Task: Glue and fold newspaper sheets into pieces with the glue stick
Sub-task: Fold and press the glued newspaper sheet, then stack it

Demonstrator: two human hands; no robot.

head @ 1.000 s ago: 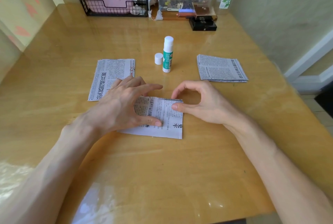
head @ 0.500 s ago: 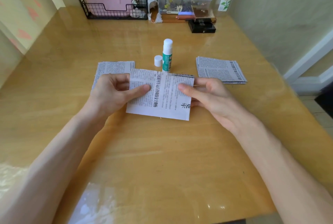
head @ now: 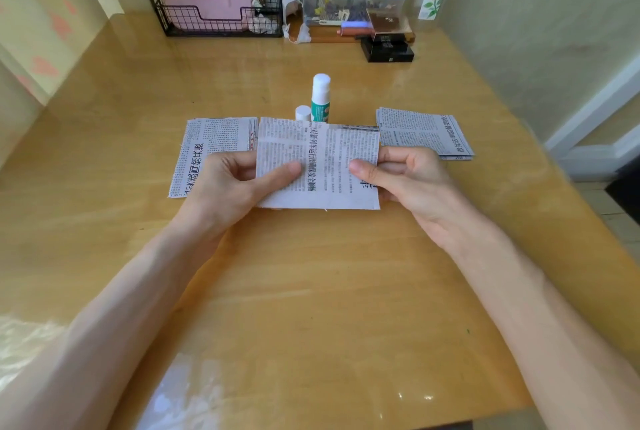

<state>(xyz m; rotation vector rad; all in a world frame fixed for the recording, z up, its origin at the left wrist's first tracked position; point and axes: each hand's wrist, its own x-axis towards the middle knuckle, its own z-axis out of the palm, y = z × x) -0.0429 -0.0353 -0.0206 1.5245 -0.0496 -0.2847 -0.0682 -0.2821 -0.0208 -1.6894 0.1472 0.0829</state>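
I hold a folded newspaper piece [head: 322, 159] up off the table, tilted toward me. My left hand [head: 235, 183] pinches its left edge, thumb on the front and fingers behind. My right hand [head: 405, 180] pinches its right edge the same way. Just behind the piece an uncapped glue stick [head: 320, 97] stands upright, with its white cap [head: 303, 113] beside it on the left. A flat newspaper stack [head: 204, 152] lies on the table to the left, partly under my left hand. Another folded newspaper stack [head: 426, 133] lies to the right.
The wooden table [head: 311, 291] has a glossy top. At the back edge stand a black wire rack [head: 214, 19] holding a pink case, a clear plastic box [head: 353, 0] on a wooden shelf, and a black box [head: 388, 50]. A wall runs along the right.
The folded piece lay on the table under my pressing hands a second ago. Both hands have since lifted it by its side edges and hold it raised in front of the glue stick.
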